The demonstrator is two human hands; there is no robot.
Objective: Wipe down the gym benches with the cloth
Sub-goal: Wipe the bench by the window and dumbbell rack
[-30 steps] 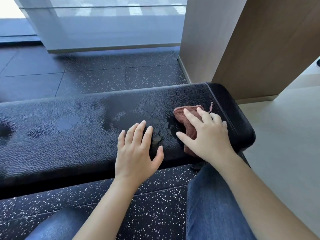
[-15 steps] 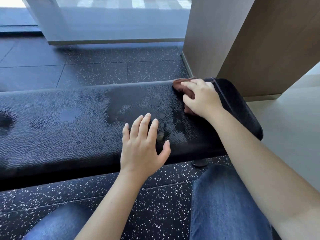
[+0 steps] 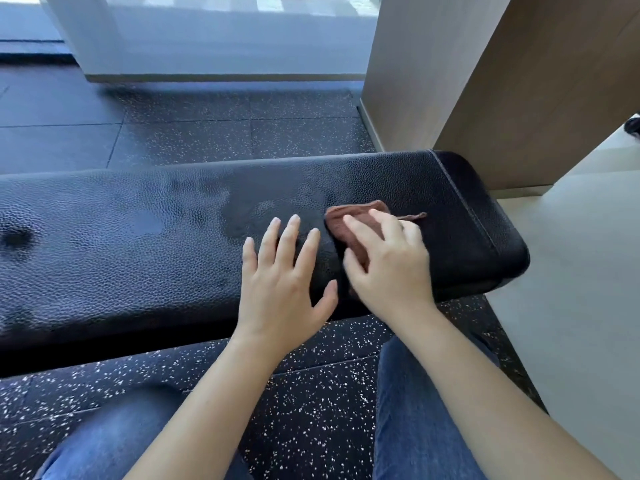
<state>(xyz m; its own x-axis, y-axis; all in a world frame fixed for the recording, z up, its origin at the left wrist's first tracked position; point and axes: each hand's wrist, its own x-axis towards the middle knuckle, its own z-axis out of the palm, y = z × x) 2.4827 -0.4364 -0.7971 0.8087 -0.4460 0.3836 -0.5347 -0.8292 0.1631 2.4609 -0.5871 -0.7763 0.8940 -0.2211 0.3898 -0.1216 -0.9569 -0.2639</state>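
1. The brown cloth (image 3: 353,226) lies right of centre in the frame, flat on top of the black bench (image 3: 138,244) near its right end.
2. The right hand (image 3: 388,261) presses on it with fingers spread and nearly straight, likely to rub rather than to grip.
3. The left hand (image 3: 280,275) rests flat on the padding just left of the cloth, fingers wide and holding nothing, probably as a brace.
4. Damp patches (image 3: 242,216) shine further left, which suggests that stretch has yet to be dried.
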